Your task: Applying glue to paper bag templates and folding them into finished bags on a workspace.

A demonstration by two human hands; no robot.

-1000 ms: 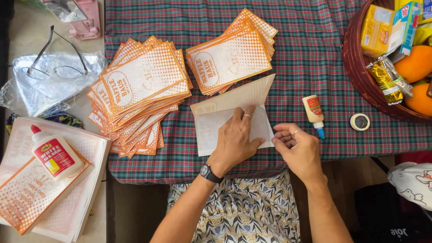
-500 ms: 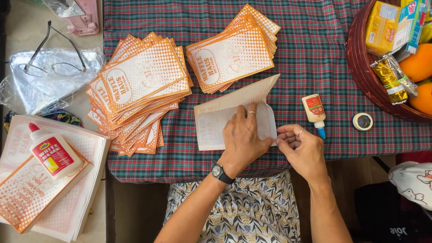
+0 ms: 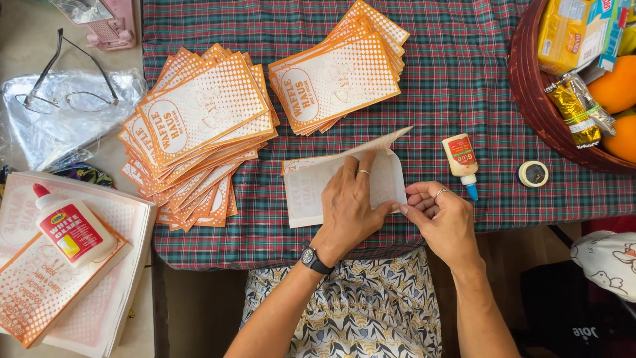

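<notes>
A white paper sheet with orange print [image 3: 311,189] lies on the plaid cloth in front of me, its right flap folded up. My left hand [image 3: 350,205], with a ring and a black wristwatch, presses flat on the sheet. My right hand [image 3: 442,219] pinches the sheet's lower right edge between fingertips. A small glue bottle with a blue tip [image 3: 461,156] lies just right of the sheet. Two fanned stacks of orange-and-white printed paper bags [image 3: 199,126] [image 3: 341,73] sit beyond the sheet.
A larger red-capped white glue bottle [image 3: 71,227] rests on a pile of flat sheets [image 3: 40,298] at the left. Eyeglasses [image 3: 63,86] lie on clear plastic. A dark basket [image 3: 536,99] with oranges and packets stands at the right, a small round lid [image 3: 532,174] beside it.
The right flap of the sheet has been folded further over to the left. My left hand slid onto it to press it down, while my right hand stayed at the edge.
</notes>
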